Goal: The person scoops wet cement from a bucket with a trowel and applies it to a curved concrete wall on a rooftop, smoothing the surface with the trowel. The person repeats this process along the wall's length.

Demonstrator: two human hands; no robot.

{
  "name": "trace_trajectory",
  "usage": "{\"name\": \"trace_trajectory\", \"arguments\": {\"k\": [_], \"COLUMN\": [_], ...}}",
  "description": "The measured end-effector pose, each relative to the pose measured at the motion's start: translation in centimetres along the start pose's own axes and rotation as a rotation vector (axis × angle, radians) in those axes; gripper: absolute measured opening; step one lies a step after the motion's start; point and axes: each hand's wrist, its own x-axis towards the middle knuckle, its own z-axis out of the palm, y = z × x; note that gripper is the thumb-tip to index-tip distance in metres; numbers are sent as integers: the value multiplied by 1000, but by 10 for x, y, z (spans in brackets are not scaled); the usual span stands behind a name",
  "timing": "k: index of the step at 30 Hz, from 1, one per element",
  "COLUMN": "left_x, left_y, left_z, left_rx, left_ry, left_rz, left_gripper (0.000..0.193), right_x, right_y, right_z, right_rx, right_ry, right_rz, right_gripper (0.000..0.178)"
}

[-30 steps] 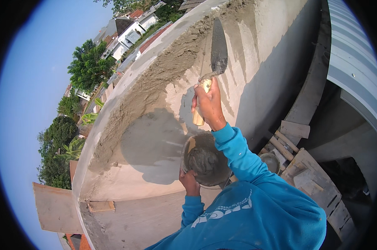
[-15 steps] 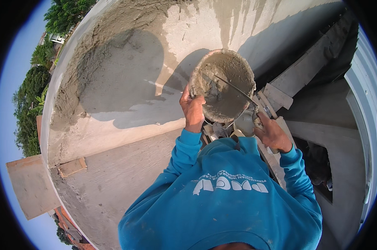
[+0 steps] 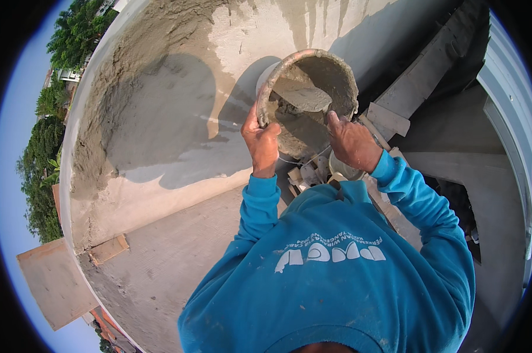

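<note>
Scooping mortar (image 3: 294, 130), apparently: left fingers (image 3: 271, 130) clamped bucket (image 3: 351, 76), right fingers (image 3: 335, 121) clamped trowel (image 3: 307, 99) just ahead; lifting likely needed it level.

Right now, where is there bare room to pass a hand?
The grey surface shows a bare stretch between the small wooden piece and the left sleeve. The bucket is crowded: left hand on its rim, right hand holding the trowel at its mouth.
</note>
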Motion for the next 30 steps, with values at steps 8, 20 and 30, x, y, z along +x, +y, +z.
{"name": "trace_trajectory", "arguments": {"k": [8,20,30], "left_x": [-1,4,3], "left_y": [-13,-14,-7], "left_z": [9,38,56], "left_rx": [68,180,393], "left_ry": [-66,-133,-364], "left_rz": [123,242,408], "left_gripper": [69,71,67], "right_x": [-20,-38,-43], "right_y": [10,45,67], "right_z": [-29,-19,-31], "right_rx": [-95,50,1352], "right_ry": [-221,-99,-561], "right_rz": [111,97,555], "right_gripper": [42,45,33]}}
